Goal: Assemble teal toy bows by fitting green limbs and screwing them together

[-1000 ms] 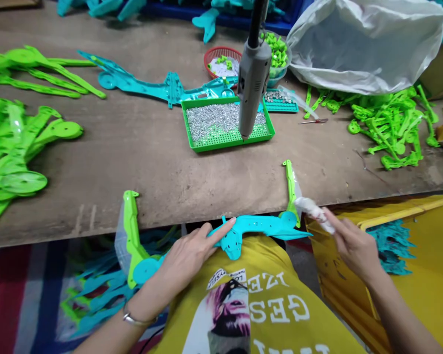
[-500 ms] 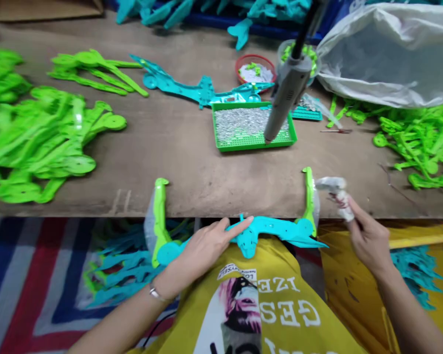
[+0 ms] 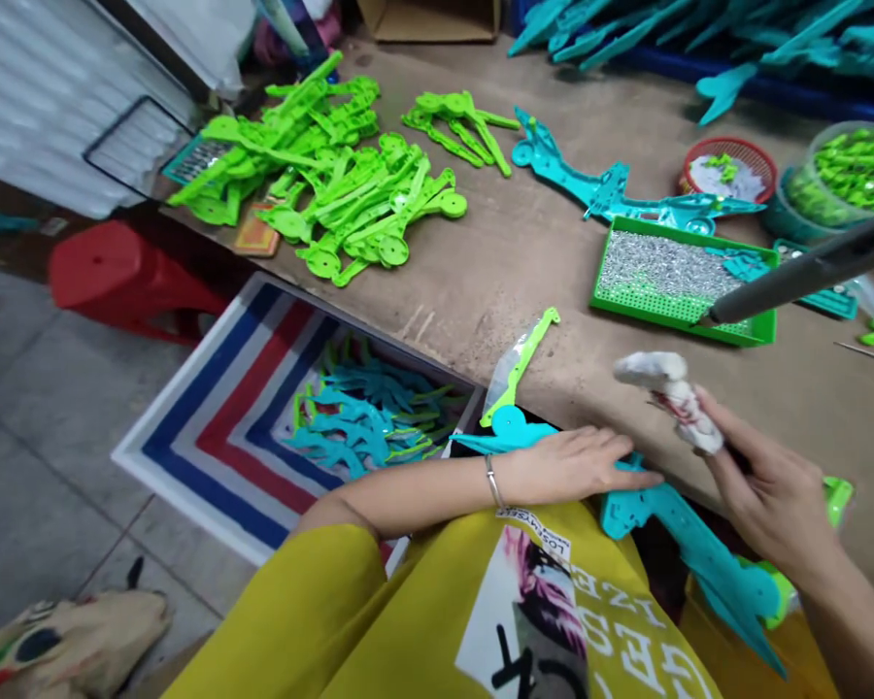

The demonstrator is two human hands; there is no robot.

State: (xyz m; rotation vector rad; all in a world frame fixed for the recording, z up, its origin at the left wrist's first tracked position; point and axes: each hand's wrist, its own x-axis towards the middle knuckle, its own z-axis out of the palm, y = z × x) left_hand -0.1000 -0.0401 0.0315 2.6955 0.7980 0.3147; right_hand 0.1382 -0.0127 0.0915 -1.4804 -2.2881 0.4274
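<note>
My left hand (image 3: 579,466) lies across the middle of a turquoise plastic frame (image 3: 689,534), its index finger stretched along the top and the other fingers gripping behind. The frame leans at the table's front edge, against the yellow shirt. From its left end a green arm with a clear bag on it (image 3: 528,364) sticks up over the table. At the other end, another green arm (image 3: 837,500) is partly hidden by my right hand (image 3: 764,485). That hand is closed round the handle of a hammer (image 3: 674,393) wrapped in white with red marks, raised above the table edge.
A green tray of small metal pins (image 3: 655,267) stands on the table under a grey hanging power driver (image 3: 808,272). Green arms (image 3: 379,194) are heaped at the left. Behind lie another turquoise frame (image 3: 597,189) and a red basket (image 3: 761,155). Below left, a striped bin (image 3: 211,485) holds assembled pieces.
The view has swung to the left, bringing the floor, red stool and striped bin into sight. My left hand stays on the turquoise frame; the hammer remains raised in my right.
</note>
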